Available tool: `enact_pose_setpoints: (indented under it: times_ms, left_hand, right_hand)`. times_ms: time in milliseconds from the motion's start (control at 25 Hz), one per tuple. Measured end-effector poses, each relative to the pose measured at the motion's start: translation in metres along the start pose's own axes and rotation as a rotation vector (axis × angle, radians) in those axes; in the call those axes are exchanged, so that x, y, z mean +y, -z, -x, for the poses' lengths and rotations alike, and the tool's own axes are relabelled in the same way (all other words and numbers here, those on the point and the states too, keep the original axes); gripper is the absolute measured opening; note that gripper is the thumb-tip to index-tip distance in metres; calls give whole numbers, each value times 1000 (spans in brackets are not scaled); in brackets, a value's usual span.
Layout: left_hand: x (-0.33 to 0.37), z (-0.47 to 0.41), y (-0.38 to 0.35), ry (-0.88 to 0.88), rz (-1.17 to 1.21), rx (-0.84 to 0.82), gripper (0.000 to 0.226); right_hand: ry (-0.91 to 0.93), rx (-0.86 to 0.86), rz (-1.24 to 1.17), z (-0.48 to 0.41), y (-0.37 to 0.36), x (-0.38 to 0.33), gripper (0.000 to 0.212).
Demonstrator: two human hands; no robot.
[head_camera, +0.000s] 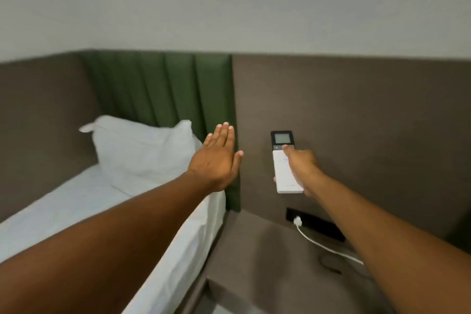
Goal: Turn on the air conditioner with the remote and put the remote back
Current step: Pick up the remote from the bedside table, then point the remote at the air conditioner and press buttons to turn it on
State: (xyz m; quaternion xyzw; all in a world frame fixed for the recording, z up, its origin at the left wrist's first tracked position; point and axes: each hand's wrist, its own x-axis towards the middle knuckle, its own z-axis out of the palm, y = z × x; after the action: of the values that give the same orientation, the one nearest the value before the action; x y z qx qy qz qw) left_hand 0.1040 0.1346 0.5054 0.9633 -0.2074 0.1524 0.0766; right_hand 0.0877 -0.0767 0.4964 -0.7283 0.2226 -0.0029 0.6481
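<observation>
The remote [283, 164] is a slim white handset with a dark top and a small grey screen, upright against the brown wall panel. My right hand [302, 168] is closed around its right side, thumb pressed just below the screen. Whether the remote sits in a wall holder I cannot tell. My left hand [219, 158] hovers flat and empty to the left, fingers together, in front of the green headboard's edge. The air conditioner is out of view.
A bed with white sheets and a white pillow [142, 145] fills the left, backed by a green padded headboard [163, 89]. Below the remote, a black socket strip [318, 224] holds a white plug and cable [321, 243] over a brown bedside shelf [267, 262].
</observation>
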Motion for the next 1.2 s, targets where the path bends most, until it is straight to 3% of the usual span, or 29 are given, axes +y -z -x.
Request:
enact_pose_setpoints:
  times_ms: [240, 560, 720, 920, 1200]
  left_hand:
    - [-124, 62, 212, 207, -207, 200, 69]
    - [-242, 305, 462, 637, -553, 282, 70]
    - [-244, 450, 572, 894, -721, 296, 69]
    - [-202, 578, 658, 1108, -826, 302, 68]
    - [-171, 596, 700, 1122, -859, 351, 68]
  right_hand:
    - [192, -297, 23, 108, -139, -170, 28]
    - [398, -780, 57, 351, -357, -282, 29]
    - [442, -1038, 4, 503, -419, -310, 22]
    - [473, -1307, -35, 658, -436, -332, 16]
    - [512, -1362, -28, 731, -425, -338, 16]
